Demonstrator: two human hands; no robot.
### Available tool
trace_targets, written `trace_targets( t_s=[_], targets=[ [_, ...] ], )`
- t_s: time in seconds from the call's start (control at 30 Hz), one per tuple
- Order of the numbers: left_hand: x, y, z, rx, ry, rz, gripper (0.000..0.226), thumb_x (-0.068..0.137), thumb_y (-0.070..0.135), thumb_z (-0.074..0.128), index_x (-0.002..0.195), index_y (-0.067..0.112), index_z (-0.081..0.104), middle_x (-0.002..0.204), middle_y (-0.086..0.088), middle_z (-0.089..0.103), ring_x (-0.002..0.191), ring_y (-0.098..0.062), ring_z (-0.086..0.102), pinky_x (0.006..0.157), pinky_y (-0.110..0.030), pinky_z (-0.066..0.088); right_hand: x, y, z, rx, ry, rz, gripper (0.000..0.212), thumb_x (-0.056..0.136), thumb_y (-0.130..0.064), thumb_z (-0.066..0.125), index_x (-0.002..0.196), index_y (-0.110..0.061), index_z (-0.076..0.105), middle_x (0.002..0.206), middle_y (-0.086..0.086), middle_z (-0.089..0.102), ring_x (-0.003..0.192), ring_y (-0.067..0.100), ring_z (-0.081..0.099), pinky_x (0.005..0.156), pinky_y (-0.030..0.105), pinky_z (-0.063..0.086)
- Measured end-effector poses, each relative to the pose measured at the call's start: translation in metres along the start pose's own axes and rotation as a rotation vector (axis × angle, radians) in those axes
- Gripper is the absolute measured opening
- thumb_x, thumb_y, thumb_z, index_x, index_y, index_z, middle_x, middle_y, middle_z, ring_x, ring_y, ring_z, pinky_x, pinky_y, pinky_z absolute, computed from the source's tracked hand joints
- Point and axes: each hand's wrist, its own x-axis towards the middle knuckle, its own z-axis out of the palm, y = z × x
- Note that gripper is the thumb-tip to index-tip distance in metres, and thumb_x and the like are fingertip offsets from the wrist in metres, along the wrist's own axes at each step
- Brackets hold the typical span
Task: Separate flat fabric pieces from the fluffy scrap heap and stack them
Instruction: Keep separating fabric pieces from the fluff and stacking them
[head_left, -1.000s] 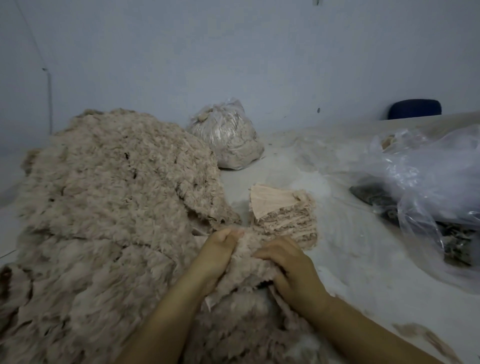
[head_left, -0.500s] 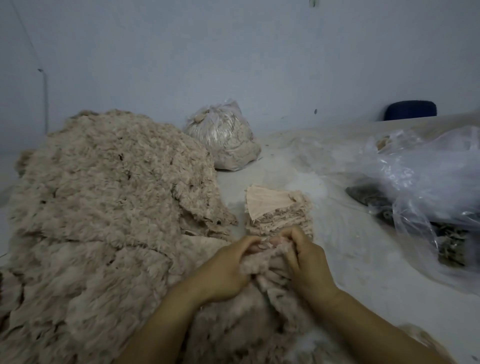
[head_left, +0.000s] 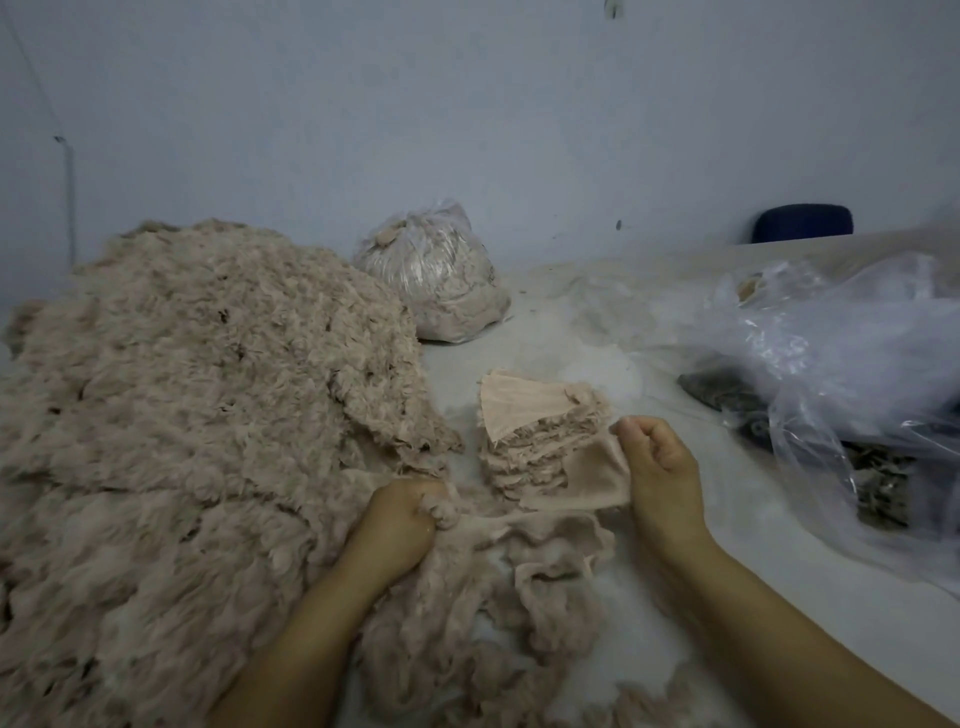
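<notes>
Tabletop (head_left: 545, 332): left hand (head_left: 397, 525) fisting fluff (head_left: 441, 512), right hand (head_left: 657, 462) pinching flat piece (head_left: 592, 475).

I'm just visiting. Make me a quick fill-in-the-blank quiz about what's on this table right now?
1. The right hand pinches a flat beige fabric piece just in front of the neat ____ of flat pieces.
2. The left hand grips fluffy beige ____.
3. The tied clear bag stands behind the big fluffy ____.

Missing words: stack; scrap; heap
</notes>
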Motion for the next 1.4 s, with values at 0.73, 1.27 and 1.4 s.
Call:
trace_targets(
  t_s=[0.73,1.27,1.4],
  targets=[
    [-0.012,0.021,0.025,-0.234,-0.211,0.051,0.011,0.084,0.016,0.066,0.092,0.010,0.062,0.112,0.003,0.065,0.106,-0.011,0.061,0.084,-0.020,0.049,-0.006,0.008,0.001,0.384,-0.418,0.235,0.026,0.091,0.005,0.046,0.070,-0.009,0.053,0.064,0.011,0.050,0.055,0.018,0.053,0.049,0.024,0.049],
    [-0.018,0.031,0.036,-0.520,-0.234,0.051,0.017,0.092,0.008,0.057,0.096,0.017,0.070,0.095,0.005,0.073,0.090,-0.012,0.067,0.079,-0.024,0.052,-0.020,0.003,0.006,0.207,-0.643,0.675,0.051,0.073,-0.024,0.072,0.108,0.012,0.063,0.104,0.031,0.064,0.090,0.036,0.063,0.084,0.042,0.051],
    [-0.016,0.031,0.036,-0.458,-0.169,0.043,0.027,0.094,0.015,0.055,0.075,-0.004,0.058,0.069,-0.004,0.052,0.065,-0.013,0.047,0.062,-0.026,0.038,-0.013,0.003,0.012,0.173,-0.225,0.422,0.013,0.088,-0.012,0.064,0.077,-0.007,0.059,0.068,0.010,0.058,0.061,0.019,0.053,0.054,0.028,0.047]
  ],
)
